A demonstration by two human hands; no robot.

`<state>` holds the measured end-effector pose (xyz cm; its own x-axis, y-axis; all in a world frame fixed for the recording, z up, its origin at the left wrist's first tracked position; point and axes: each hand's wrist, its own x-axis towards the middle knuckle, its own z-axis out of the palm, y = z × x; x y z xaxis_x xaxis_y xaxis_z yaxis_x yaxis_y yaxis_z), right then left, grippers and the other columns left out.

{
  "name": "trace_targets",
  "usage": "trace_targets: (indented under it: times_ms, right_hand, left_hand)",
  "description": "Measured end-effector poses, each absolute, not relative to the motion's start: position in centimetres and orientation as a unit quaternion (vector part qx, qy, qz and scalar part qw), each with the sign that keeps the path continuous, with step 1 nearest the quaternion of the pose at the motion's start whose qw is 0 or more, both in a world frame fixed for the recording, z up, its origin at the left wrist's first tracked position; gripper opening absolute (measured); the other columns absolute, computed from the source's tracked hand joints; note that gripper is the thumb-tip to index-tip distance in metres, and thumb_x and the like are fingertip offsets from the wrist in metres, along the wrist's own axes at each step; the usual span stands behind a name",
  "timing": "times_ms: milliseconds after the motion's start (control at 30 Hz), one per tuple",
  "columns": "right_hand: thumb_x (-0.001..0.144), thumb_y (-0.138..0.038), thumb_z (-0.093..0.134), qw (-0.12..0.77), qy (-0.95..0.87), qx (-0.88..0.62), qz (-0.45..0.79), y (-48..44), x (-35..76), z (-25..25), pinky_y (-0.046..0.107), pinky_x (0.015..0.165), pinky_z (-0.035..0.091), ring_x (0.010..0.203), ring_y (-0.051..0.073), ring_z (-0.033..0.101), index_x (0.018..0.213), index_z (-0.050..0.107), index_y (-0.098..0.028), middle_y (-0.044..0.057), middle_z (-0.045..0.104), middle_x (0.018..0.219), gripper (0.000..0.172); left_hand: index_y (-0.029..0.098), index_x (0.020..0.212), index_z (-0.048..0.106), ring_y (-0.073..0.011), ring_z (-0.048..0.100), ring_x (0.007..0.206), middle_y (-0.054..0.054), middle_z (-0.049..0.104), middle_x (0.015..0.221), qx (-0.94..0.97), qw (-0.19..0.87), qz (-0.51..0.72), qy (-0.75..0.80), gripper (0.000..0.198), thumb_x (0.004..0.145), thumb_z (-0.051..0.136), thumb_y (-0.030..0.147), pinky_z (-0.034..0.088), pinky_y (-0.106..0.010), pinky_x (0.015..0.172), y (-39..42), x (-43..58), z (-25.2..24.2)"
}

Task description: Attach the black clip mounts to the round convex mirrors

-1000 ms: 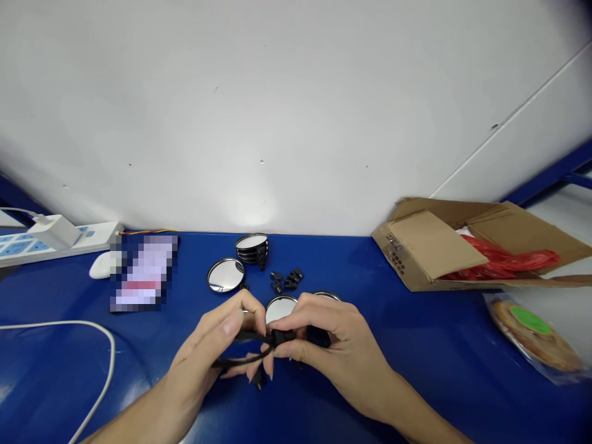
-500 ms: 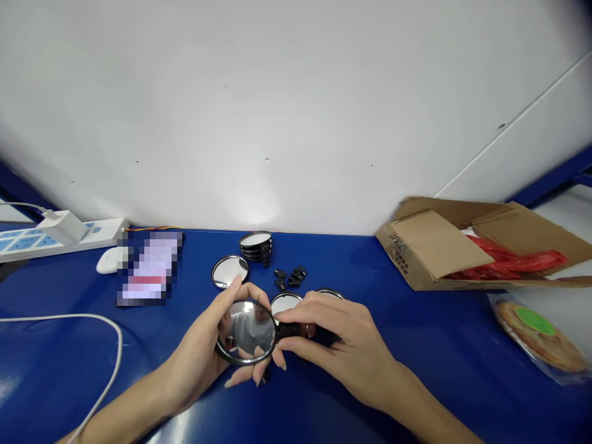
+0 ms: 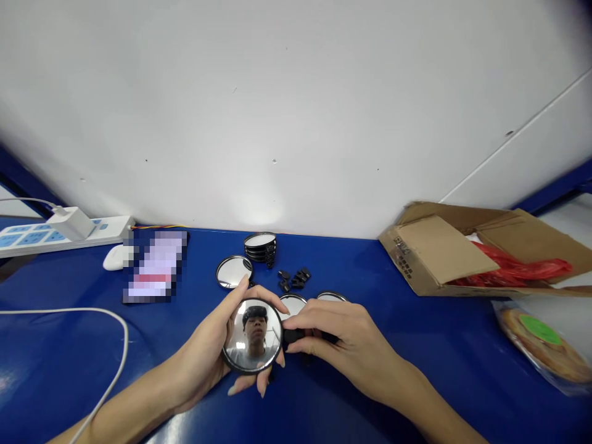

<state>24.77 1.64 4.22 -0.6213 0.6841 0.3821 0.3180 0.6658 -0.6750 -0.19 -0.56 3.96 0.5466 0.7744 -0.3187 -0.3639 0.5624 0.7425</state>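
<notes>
My left hand (image 3: 210, 357) grips a small round black-rimmed mirror (image 3: 252, 337), its glass tilted up toward me and reflecting a person. My right hand (image 3: 340, 345) pinches a small black part (image 3: 292, 336) pressed against the mirror's right edge. Two more round mirrors (image 3: 296, 302) lie flat on the blue table just behind my hands. Farther back lie a single mirror (image 3: 234, 272), a stack of mirrors (image 3: 260, 245) and a cluster of small black clips (image 3: 293, 279).
An open cardboard box (image 3: 439, 253) with red plastic inside sits at the right. A bagged tape roll (image 3: 539, 336) lies near the right edge. At the left are a power strip (image 3: 41, 233), a white mouse (image 3: 114, 257), a blurred packet (image 3: 155, 266) and a white cable (image 3: 111, 364).
The mirror in my left hand turned from edge-on to face me. My right hand kept its pinch on the black part at the rim. The view shifted slightly.
</notes>
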Motion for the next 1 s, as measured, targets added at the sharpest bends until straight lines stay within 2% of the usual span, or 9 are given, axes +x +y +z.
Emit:
trace_targets:
  times_ms: [133, 233, 367, 533, 600, 667, 733, 867, 1000]
  right_hand:
    - [0.110, -0.040, 0.079, 0.307, -0.856, -0.303, 0.285, 1.6, 24.7, 4.1, 0.030, 0.079, 0.058, 0.080, 0.017, 0.076, 0.119, 0.086, -0.028, -0.001, 0.085, 0.095, 0.016]
    - [0.112, -0.035, 0.077, 0.325, -0.857, -0.296, 0.269, 1.6, 24.7, 4.1, 0.030, 0.080, 0.059, 0.080, 0.016, 0.076, 0.122, 0.084, -0.028, 0.000, 0.085, 0.098, 0.015]
    - [0.112, -0.031, 0.077, 0.372, -0.848, -0.310, 0.215, 1.5, 24.6, 4.1, 0.029, 0.074, 0.059, 0.072, 0.015, 0.073, 0.121, 0.083, -0.026, 0.000, 0.080, 0.088, 0.012]
    - [0.106, -0.019, 0.079, 0.437, -0.827, -0.319, 0.150, 1.4, 24.4, 4.1, 0.027, 0.064, 0.056, 0.066, 0.014, 0.070, 0.116, 0.078, -0.024, -0.001, 0.075, 0.080, 0.012]
    - [0.104, -0.016, 0.079, 0.445, -0.828, -0.311, 0.141, 1.4, 24.3, 4.0, 0.027, 0.063, 0.055, 0.064, 0.014, 0.068, 0.114, 0.077, -0.023, -0.002, 0.074, 0.078, 0.012]
    - [0.103, -0.017, 0.079, 0.441, -0.835, -0.305, 0.127, 1.4, 24.3, 4.0, 0.028, 0.063, 0.055, 0.063, 0.014, 0.068, 0.112, 0.075, -0.024, -0.002, 0.072, 0.076, 0.011]
    - [0.102, -0.019, 0.080, 0.427, -0.846, -0.297, 0.115, 1.3, 24.3, 3.8, 0.030, 0.062, 0.053, 0.063, 0.015, 0.067, 0.109, 0.073, -0.024, -0.003, 0.071, 0.075, 0.011]
    - [0.101, -0.027, 0.085, 0.402, -0.869, -0.272, 0.095, 1.3, 24.3, 3.7, 0.032, 0.062, 0.050, 0.064, 0.016, 0.064, 0.105, 0.069, -0.024, -0.002, 0.070, 0.076, 0.016]
    - [0.096, -0.036, 0.091, 0.412, -0.866, -0.262, 0.110, 1.2, 24.3, 4.0, 0.034, 0.067, 0.054, 0.075, 0.019, 0.072, 0.108, 0.067, -0.025, 0.001, 0.075, 0.087, 0.030]
  left_hand:
    - [0.016, 0.115, 0.077, -0.0192, 0.073, 0.050, -0.017, 0.082, 0.080, 0.303, 0.829, 0.339, 0.326, 0.076, 0.113, 0.035, 0.080, 0.039, -0.016, 0.037, -0.5, -0.2, 4.1]
    - [0.015, 0.117, 0.078, -0.0223, 0.076, 0.054, -0.018, 0.083, 0.083, 0.292, 0.833, 0.347, 0.318, 0.072, 0.112, 0.041, 0.078, 0.044, -0.019, 0.039, -0.4, -0.3, 4.2]
    - [0.007, 0.103, 0.081, -0.0198, 0.076, 0.057, -0.020, 0.082, 0.087, 0.317, 0.810, 0.376, 0.319, 0.071, 0.113, 0.050, 0.069, 0.057, -0.022, 0.050, -0.2, -0.4, 4.4]
    - [0.005, 0.098, 0.080, -0.0199, 0.074, 0.060, -0.017, 0.079, 0.076, 0.360, 0.787, 0.387, 0.318, 0.063, 0.114, 0.056, 0.062, 0.060, -0.022, 0.052, 0.1, -0.3, 4.3]
    - [0.009, 0.097, 0.076, -0.0202, 0.075, 0.060, -0.016, 0.079, 0.076, 0.356, 0.778, 0.402, 0.327, 0.053, 0.115, 0.059, 0.056, 0.061, -0.023, 0.053, 0.0, -0.2, 4.2]
    - [0.015, 0.102, 0.070, -0.0202, 0.076, 0.061, -0.014, 0.081, 0.080, 0.340, 0.771, 0.418, 0.338, 0.033, 0.113, 0.067, 0.046, 0.061, -0.024, 0.052, -0.2, -0.1, 4.0]
    - [0.019, 0.107, 0.065, -0.0197, 0.075, 0.059, -0.010, 0.081, 0.078, 0.326, 0.771, 0.421, 0.350, 0.022, 0.110, 0.073, 0.038, 0.060, -0.023, 0.052, -0.3, 0.0, 3.8]
    - [0.020, 0.105, 0.063, -0.0173, 0.069, 0.052, -0.003, 0.072, 0.063, 0.314, 0.772, 0.425, 0.353, 0.026, 0.108, 0.077, 0.041, 0.055, -0.020, 0.047, -0.4, 0.1, 3.3]
    - [0.020, 0.102, 0.066, -0.0154, 0.064, 0.048, 0.004, 0.060, 0.056, 0.308, 0.768, 0.432, 0.359, 0.028, 0.103, 0.082, 0.043, 0.051, -0.018, 0.043, -0.4, 0.2, 3.2]
